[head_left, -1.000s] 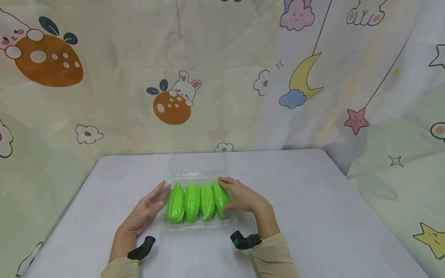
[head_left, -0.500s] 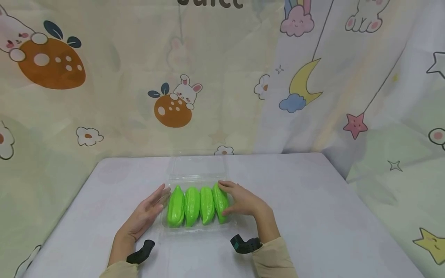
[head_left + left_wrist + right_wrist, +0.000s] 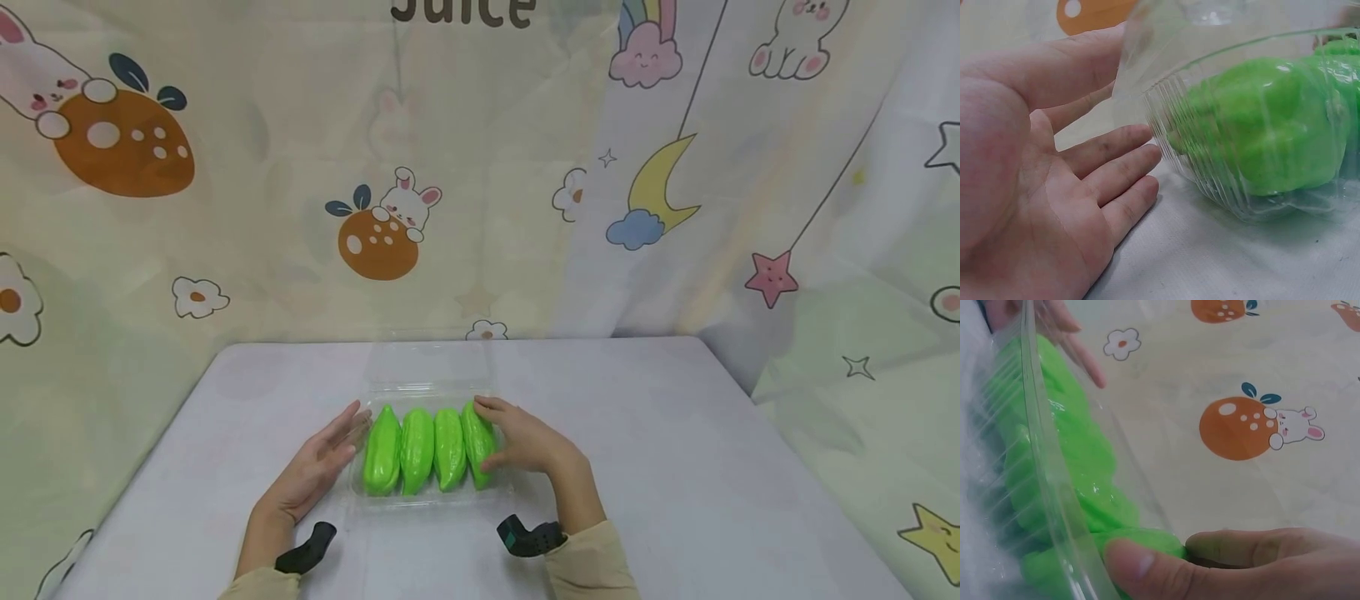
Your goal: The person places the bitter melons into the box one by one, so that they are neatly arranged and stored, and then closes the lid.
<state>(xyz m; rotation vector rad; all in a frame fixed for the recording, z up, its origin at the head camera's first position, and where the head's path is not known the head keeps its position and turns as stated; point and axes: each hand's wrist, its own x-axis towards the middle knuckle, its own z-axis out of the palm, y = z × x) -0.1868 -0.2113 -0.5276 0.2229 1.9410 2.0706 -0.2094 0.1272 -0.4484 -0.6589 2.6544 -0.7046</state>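
A clear plastic clamshell box (image 3: 431,502) lies open on the table, with its lid (image 3: 431,365) folded back toward the wall. Inside it is a row of several glossy bright-green pods (image 3: 417,450), long, bumpy and tapered at the ends. My right hand (image 3: 528,442) spans the rightmost green pod (image 3: 477,442), thumb near its front end and fingers at its far end; the right wrist view shows thumb and finger pinching it. On the other side, my left hand (image 3: 318,462) is held with fingers extended, fingertips (image 3: 1147,184) right at the ribbed side wall of the box.
The table (image 3: 637,417) has a white cover and rounded far corners. Behind it hangs a cartoon-printed cloth (image 3: 480,167). Each wrist carries a black camera mount, one on the left (image 3: 307,548) and one on the right (image 3: 528,536).
The head view has tilted up slightly, so everything sits a bit lower in it. Both hands, the box and the green pods keep their places relative to each other.
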